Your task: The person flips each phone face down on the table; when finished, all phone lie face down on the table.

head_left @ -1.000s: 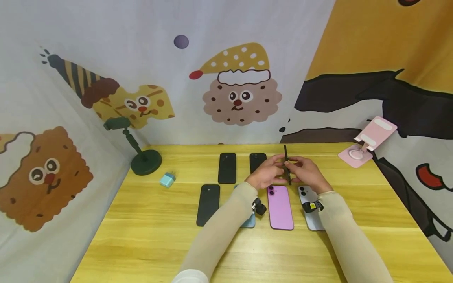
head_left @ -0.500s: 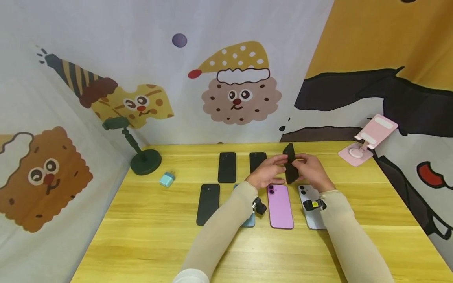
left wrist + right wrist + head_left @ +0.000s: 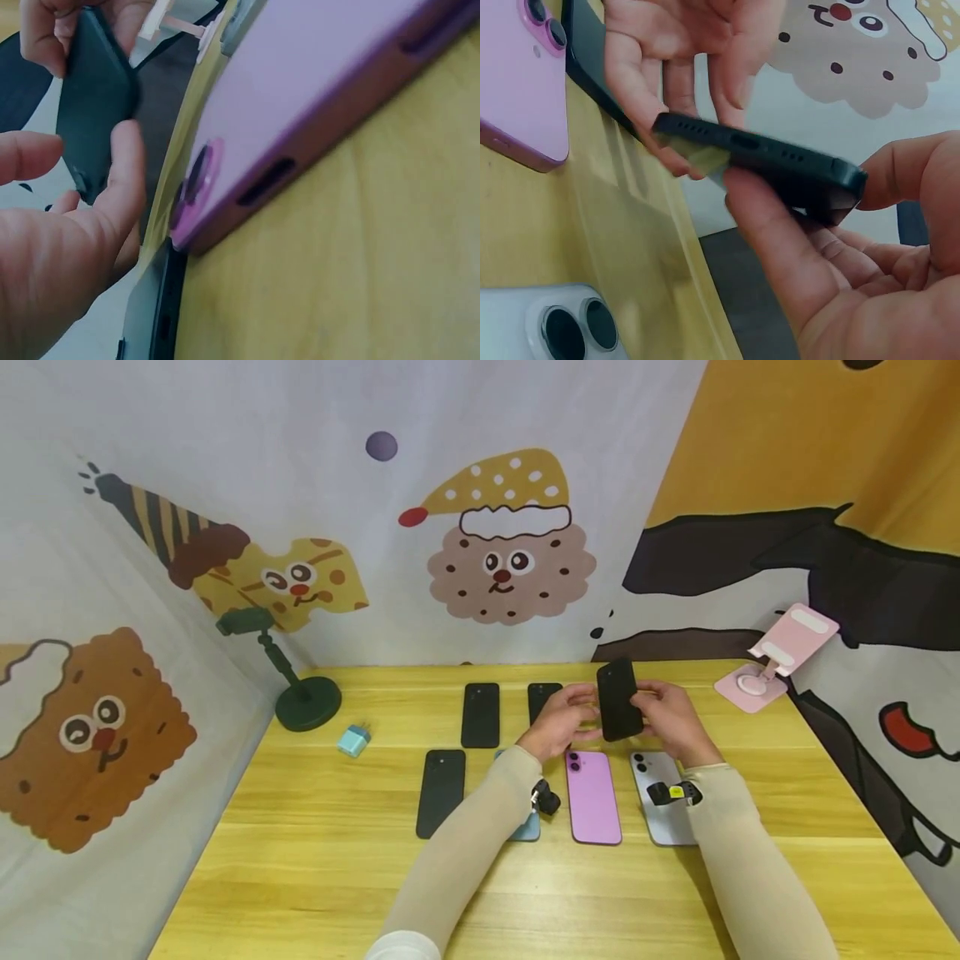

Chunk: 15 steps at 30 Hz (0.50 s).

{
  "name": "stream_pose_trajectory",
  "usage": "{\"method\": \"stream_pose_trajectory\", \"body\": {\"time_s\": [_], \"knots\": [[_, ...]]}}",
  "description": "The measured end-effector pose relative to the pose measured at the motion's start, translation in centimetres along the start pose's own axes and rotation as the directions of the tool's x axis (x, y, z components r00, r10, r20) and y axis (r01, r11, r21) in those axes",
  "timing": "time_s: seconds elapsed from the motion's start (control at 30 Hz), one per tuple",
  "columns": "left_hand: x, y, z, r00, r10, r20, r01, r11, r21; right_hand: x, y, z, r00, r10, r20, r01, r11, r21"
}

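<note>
A black phone (image 3: 619, 699) stands nearly upright above the table. My right hand (image 3: 671, 714) holds it by its right side, the thumb (image 3: 761, 210) on its near face. My left hand (image 3: 561, 718) is at its left edge with the fingers relaxed and spread. In the right wrist view the phone's bottom edge (image 3: 742, 141) shows its port and speaker holes. Below the hands lie a pink phone (image 3: 595, 797) and a pale phone (image 3: 660, 797) with paired camera lenses. Partly hidden by my left arm are a blue phone (image 3: 527, 829) and another black phone (image 3: 542, 697).
Two dark phones, one farther back (image 3: 481, 716) and one nearer (image 3: 440, 793), lie left of my arms. A green stand (image 3: 307, 703) and a light blue charger plug (image 3: 354, 740) sit at left. At the back right stands a pink phone stand (image 3: 752, 687), before a printed curtain (image 3: 337, 410).
The held phone has turned from edge-on until its broad black face shows. My right hand has shifted slightly right; my left hand stays beside the phone's left edge.
</note>
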<state>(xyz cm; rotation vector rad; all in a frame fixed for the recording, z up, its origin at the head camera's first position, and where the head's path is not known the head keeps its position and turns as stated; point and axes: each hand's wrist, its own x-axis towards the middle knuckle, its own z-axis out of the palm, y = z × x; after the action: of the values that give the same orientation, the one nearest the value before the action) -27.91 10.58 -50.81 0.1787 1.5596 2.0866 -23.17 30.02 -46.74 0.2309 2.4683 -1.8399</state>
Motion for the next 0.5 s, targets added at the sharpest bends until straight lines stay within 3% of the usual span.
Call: {"method": "stream_pose_trajectory", "body": {"time_s": [0.1, 0.27, 0.5], "knots": [[0.0, -0.2, -0.2, 1.000, -0.027, 0.010, 0.027, 0.999, 0.017, 0.1, 0.1, 0.1, 1.000, -0.025, 0.009, 0.025, 0.998, 0.050], [-0.1, -0.1, -0.2, 0.993, -0.088, 0.081, 0.086, 0.996, 0.036, 0.3, 0.6, 0.1, 0.998, -0.059, 0.033, 0.054, 0.991, 0.121], [-0.2, 0.0, -0.3, 0.994, -0.058, 0.089, 0.054, 0.998, 0.043, 0.6, 1.4, -0.2, 0.995, -0.074, 0.062, 0.064, 0.985, 0.160]]}}
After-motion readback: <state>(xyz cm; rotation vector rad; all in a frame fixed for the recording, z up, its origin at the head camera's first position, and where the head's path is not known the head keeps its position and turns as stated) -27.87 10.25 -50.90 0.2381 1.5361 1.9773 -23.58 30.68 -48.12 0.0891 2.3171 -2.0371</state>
